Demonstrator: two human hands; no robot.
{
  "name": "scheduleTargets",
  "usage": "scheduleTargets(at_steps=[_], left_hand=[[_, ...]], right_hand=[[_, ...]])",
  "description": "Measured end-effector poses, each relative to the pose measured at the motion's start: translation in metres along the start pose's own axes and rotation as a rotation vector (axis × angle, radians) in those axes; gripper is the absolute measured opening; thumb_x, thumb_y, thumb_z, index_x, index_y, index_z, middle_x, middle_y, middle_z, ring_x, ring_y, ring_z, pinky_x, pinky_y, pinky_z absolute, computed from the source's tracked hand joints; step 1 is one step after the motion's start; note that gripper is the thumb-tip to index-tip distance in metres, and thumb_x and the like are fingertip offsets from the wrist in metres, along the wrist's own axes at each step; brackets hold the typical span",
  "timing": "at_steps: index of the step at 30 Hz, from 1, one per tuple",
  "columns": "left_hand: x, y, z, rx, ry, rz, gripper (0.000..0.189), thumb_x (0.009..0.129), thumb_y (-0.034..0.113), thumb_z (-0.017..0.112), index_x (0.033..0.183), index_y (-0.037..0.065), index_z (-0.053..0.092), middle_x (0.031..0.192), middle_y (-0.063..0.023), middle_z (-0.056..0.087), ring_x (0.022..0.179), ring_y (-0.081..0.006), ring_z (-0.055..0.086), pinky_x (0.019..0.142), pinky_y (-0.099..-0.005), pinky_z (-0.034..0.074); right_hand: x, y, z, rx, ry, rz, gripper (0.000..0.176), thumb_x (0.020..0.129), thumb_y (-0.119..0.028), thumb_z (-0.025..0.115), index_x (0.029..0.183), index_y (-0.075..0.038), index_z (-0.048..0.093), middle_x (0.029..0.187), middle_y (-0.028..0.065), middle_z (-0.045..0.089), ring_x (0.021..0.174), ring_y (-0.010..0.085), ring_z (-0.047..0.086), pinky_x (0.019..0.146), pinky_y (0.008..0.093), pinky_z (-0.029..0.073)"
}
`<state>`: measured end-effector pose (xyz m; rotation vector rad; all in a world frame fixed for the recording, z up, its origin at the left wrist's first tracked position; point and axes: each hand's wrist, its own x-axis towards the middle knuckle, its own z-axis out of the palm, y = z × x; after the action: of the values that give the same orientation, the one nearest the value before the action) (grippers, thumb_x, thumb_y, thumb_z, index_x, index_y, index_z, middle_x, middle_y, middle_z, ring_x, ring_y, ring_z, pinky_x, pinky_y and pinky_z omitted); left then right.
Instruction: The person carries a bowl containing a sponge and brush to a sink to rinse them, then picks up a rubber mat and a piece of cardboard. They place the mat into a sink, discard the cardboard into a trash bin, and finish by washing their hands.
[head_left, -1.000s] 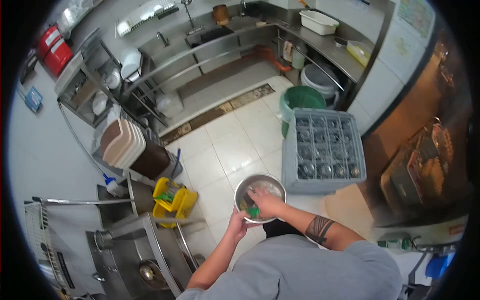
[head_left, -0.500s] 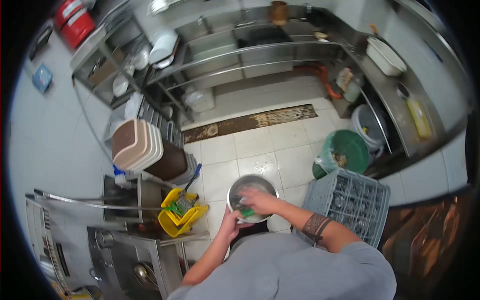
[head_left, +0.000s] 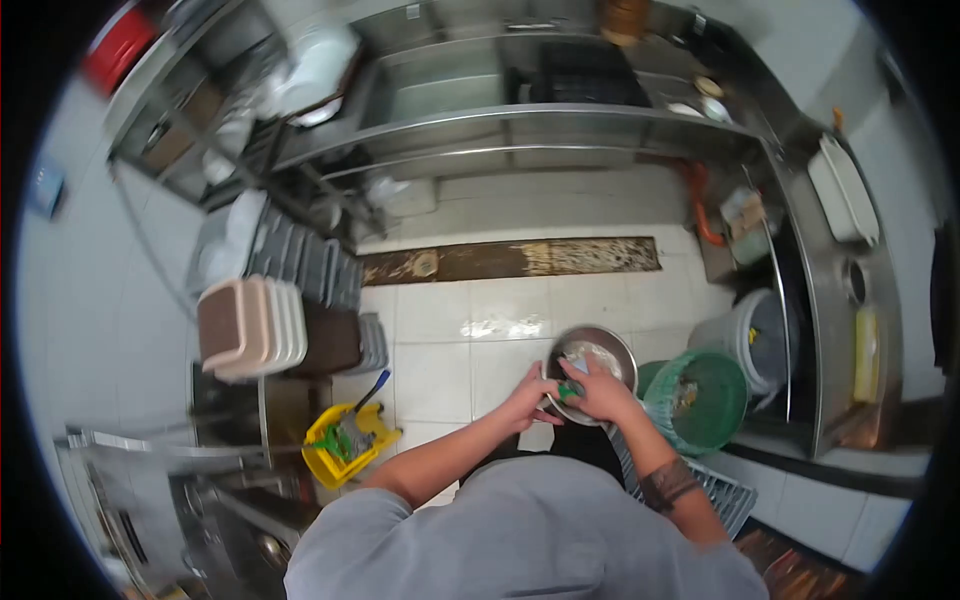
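A round stainless steel bowl (head_left: 628, 362) is held in front of my body, over the tiled floor, with whitish, wet-looking contents inside. My left hand (head_left: 528, 396) grips its near left rim, thumb over the edge and fingers beneath. Beside the left thumb, at the inner wall, lies a small green piece (head_left: 569, 389). My right hand (head_left: 602, 391) reaches over the near rim into the bowl, its fingers bent close together against the green piece. I cannot tell what the right fingers hold.
A green bin (head_left: 722, 425) with scraps and a white bucket (head_left: 735, 340) stand right. A grey rack (head_left: 728, 492) is low right. A yellow mop bucket (head_left: 325, 468) and stacked tubs (head_left: 250, 330) are left. A steel sink counter (head_left: 440, 125) spans the back.
My view has turned and I have moved closer to the sink and green bin. The bowl stays in my left hand; my right hand has drawn back from its middle toward the near rim.
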<state>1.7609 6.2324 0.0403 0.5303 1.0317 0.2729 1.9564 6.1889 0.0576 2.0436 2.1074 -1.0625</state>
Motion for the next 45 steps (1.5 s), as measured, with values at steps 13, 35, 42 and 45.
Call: scheduleTargets(at_steps=[13,35,42,45], left_hand=[[0.153,0.221,0.097,-0.005,0.195,0.138,0.048,0.084,0.040,0.060,0.121,0.011,0.055,0.119,-0.0101,0.059,0.109,-0.0273,0.055,0.093,-0.0499,0.045],[0.503,0.753,0.402,0.546,0.325,0.334,0.040,0.081,0.034,0.068,0.109,0.006,0.063,0.090,-0.0066,0.061,0.081,-0.0211,0.061,0.067,-0.0378,0.052],[0.668,0.843,0.531,1.069,0.534,0.297,0.069,0.074,0.045,0.071,0.121,-0.005,0.058,0.121,-0.0188,0.061,0.105,-0.0312,0.061,0.090,-0.0416,0.050],[0.732,0.857,0.578,1.678,0.692,0.321,0.094,0.072,0.059,0.066,0.138,-0.006,0.049,0.139,-0.0244,0.053,0.124,-0.0421,0.053,0.102,-0.0433,0.044]], right_hand=[[0.196,0.116,-0.238,-0.006,-0.117,-0.235,0.072,0.090,-0.033,0.064,0.154,-0.013,0.036,0.149,0.0321,0.038,0.121,0.0460,0.058,0.099,0.0510,0.050],[0.551,0.405,-0.647,0.665,0.361,-0.444,0.071,0.087,-0.034,0.068,0.149,-0.011,0.042,0.146,0.0279,0.046,0.131,0.0446,0.048,0.111,0.0471,0.039],[0.624,0.538,-0.706,1.079,0.524,-0.503,0.063,0.094,-0.034,0.064,0.148,-0.010,0.044,0.150,0.0130,0.046,0.133,0.0269,0.048,0.110,0.0381,0.040],[0.641,0.586,-0.718,1.546,0.358,-0.342,0.060,0.096,-0.042,0.060,0.145,-0.010,0.049,0.143,0.0130,0.054,0.126,0.0273,0.055,0.103,0.0384,0.045]])
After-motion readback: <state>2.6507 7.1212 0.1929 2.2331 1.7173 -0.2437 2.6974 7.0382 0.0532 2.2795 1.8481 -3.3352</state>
